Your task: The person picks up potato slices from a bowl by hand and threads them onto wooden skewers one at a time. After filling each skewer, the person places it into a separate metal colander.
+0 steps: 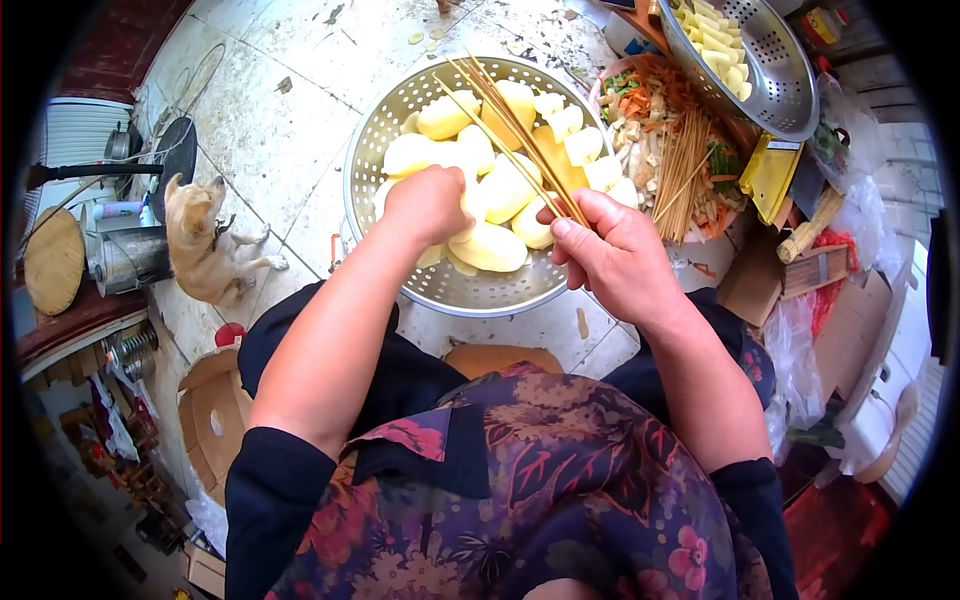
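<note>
A large metal colander stands in front of me, filled with peeled potatoes, some whole and some cut. My right hand is at its right rim, fingers pinched around the lower ends of a bundle of thin wooden skewers. The bundle slants up and left across the colander. Over the potatoes on the left side is my left hand, its fingers curled closed. The back of that hand hides its fingertips, so whatever may be in them cannot be made out.
At the upper right are chopped vegetables with more skewers on them, and a second colander holding cut pale pieces. A dog sits on the tiled floor at left, near a cardboard box.
</note>
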Tool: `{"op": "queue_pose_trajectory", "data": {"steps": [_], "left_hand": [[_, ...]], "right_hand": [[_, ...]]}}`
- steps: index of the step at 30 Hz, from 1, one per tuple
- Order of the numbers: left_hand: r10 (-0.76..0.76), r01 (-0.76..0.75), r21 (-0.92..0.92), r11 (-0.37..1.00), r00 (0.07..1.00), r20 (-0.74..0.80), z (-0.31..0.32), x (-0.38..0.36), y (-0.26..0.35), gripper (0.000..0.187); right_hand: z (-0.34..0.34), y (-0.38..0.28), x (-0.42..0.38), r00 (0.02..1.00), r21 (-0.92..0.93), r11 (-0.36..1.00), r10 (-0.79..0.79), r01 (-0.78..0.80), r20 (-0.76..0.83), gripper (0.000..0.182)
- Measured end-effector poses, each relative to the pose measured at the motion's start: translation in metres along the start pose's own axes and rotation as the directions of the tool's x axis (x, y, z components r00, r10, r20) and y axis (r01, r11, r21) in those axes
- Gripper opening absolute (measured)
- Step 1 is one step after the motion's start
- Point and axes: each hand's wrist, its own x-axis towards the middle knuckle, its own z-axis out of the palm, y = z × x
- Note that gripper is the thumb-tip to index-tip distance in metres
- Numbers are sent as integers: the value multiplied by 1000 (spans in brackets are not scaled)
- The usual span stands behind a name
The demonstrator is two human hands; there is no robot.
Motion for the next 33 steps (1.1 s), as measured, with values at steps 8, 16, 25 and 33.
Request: {"op": "queue_pose_trajectory", "data": {"steps": [8,16,25,33], "left_hand": [[-43,44,131,990,999,-10,6,5,5,37],[-74,51,-537,842,997,-20,-14,11,-14,19],[-113,-182,-983,-33,978,-177,-49,-3,-10,24],[-148,-227,-957,-182,968,-202,-51,-7,-11,27]], "right_hand": [[2,5,2,1000,-13,1000,-22,22,-3,15],[1,3,3,1000,-74,997,-10,10,-3,15],[7,-1,6,992,64,991,115,-118,51,17],[8,-2,5,990,165,979,106,-120,88,19]]}}
